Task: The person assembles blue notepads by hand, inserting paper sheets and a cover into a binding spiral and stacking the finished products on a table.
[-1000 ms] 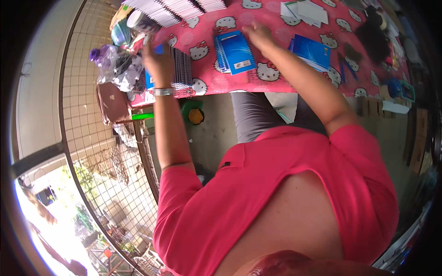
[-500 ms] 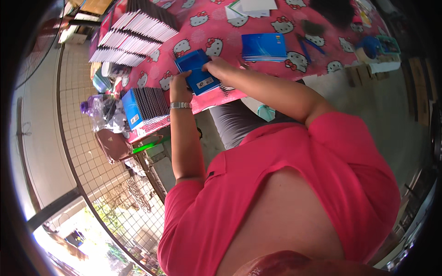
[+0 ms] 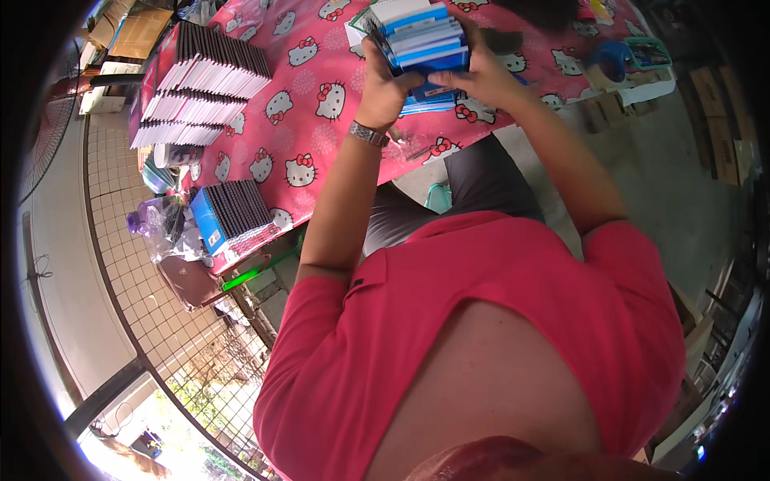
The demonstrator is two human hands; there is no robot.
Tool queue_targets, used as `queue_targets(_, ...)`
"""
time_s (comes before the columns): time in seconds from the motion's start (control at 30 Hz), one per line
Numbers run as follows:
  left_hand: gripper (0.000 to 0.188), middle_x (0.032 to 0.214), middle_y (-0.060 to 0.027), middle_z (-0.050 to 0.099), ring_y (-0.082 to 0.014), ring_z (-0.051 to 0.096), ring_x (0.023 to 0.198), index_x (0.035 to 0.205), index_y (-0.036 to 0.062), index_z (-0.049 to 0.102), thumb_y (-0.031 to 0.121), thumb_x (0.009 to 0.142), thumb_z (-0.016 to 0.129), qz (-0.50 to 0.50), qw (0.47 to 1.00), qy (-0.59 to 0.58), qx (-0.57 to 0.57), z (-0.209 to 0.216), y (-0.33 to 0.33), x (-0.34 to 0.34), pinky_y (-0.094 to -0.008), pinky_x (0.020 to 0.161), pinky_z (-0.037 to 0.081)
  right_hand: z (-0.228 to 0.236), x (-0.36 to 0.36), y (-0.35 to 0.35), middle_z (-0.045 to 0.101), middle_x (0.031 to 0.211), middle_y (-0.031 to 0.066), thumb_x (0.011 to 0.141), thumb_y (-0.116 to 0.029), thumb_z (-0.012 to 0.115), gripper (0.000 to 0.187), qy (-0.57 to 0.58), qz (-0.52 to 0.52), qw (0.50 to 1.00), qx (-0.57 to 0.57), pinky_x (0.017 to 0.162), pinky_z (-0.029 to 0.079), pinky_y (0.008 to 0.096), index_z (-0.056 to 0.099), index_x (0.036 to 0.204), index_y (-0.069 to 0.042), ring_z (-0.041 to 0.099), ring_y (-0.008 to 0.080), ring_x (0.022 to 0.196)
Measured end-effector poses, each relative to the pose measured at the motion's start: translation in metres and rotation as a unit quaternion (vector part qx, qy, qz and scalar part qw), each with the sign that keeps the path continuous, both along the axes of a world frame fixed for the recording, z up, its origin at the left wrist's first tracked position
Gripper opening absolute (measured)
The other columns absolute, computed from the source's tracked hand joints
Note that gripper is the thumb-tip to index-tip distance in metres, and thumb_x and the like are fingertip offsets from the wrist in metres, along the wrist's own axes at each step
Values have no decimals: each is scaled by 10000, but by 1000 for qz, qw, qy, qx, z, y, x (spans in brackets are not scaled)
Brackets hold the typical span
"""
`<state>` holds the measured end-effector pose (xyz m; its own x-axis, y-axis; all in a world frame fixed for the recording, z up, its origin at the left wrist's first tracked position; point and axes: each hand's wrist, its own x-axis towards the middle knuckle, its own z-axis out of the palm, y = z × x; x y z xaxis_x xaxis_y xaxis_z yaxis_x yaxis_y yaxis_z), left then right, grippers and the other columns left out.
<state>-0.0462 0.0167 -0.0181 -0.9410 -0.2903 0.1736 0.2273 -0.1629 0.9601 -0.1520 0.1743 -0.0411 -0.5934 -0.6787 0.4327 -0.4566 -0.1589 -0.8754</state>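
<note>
Between my two hands, lifted over the far middle of the table, is a stack of blue-covered notebooks (image 3: pixel 429 54) tilted so its layered edges show. My left hand (image 3: pixel 383 86) grips the stack's left side, thumb across the near cover. On the right side, my right hand (image 3: pixel 484 70) is closed around it, thumb also in front. Just below the held stack, a pile of blue booklets (image 3: pixel 429 105) lies on the table, partly hidden by my hands. White paper (image 3: pixel 358 32) shows behind the stack.
A pink patterned tablecloth (image 3: pixel 325 136) covers the table. Tall piles of spiral-bound notebooks (image 3: pixel 212 72) stand at the left, with a smaller blue-covered notebook stack (image 3: pixel 228 212) nearer me. A green basket (image 3: pixel 646 53) sits at the far right. Wire mesh (image 3: pixel 128 240) borders the left.
My hands have moved from the blue notebooks on the table's near edge up and to the right. They now hold a raised notebook stack above the booklet pile.
</note>
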Motion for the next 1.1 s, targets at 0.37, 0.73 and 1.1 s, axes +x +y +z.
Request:
queue_targets(0.37, 745, 1153, -122, 602, -223, 632, 973, 1350, 16, 349, -103, 681, 653, 20, 998, 42, -39, -34, 14, -7, -332, 786, 541, -38, -6, 10, 485, 1331, 204, 696, -220, 864, 1006, 40, 13, 994, 98, 1045, 400, 375, 240, 1449, 16, 504, 302, 1239)
queue_targets(0.73, 468, 1047, -113, 671, -200, 632, 976, 1144, -33, 577, 19, 719, 767, 106, 989, -65, -79, 63, -83, 96, -349, 872, 514, 92, 29, -81, 636, 1169, 185, 720, -317, 829, 840, 90, 160, 971, 154, 849, 532, 382, 418, 1378, 4, 672, 274, 983)
queue_targets(1.1, 380, 1116, -128, 653, -200, 659, 921, 1214, -35, 565, 233, 948, 614, 354, 892, -273, 64, 135, -253, 354, -325, 815, 550, 98, 302, -311, 607, 1149, 283, 625, -483, 870, 1064, -151, 145, 966, 151, 865, 536, 369, 350, 1330, 121, 663, 318, 990)
